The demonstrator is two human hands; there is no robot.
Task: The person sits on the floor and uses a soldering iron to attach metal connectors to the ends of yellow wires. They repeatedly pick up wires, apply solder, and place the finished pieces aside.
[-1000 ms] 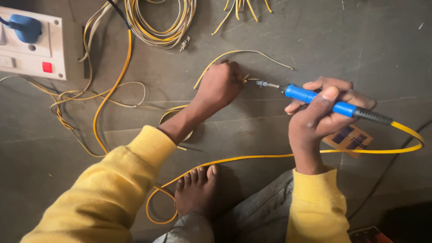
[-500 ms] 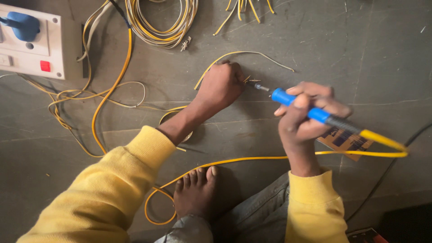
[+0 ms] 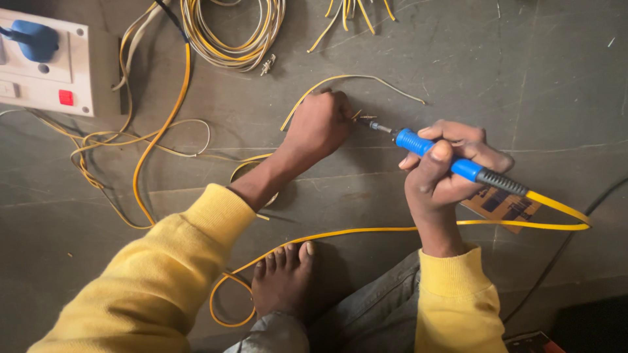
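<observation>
The right hand (image 3: 439, 171) has its fingers wrapped around a blue-handled soldering iron (image 3: 437, 151), whose long axis slants from lower right to upper left, tip pointing at the left hand (image 3: 317, 127). That hand's fingers are curled shut on a thin yellow wire (image 3: 353, 79) lying on the grey floor (image 3: 510, 72); a bare foot (image 3: 282, 280) rests below, a white switch box (image 3: 46, 62) far left

I sat on a grey stone floor (image 3: 497, 72) with scratched slabs. On it lay a coil of yellow-and-white wire (image 3: 232, 36), loose yellow wires (image 3: 140, 140), a white switchboard (image 3: 49, 62), a small circuit board (image 3: 504, 206), and my bare foot (image 3: 284, 281).
</observation>
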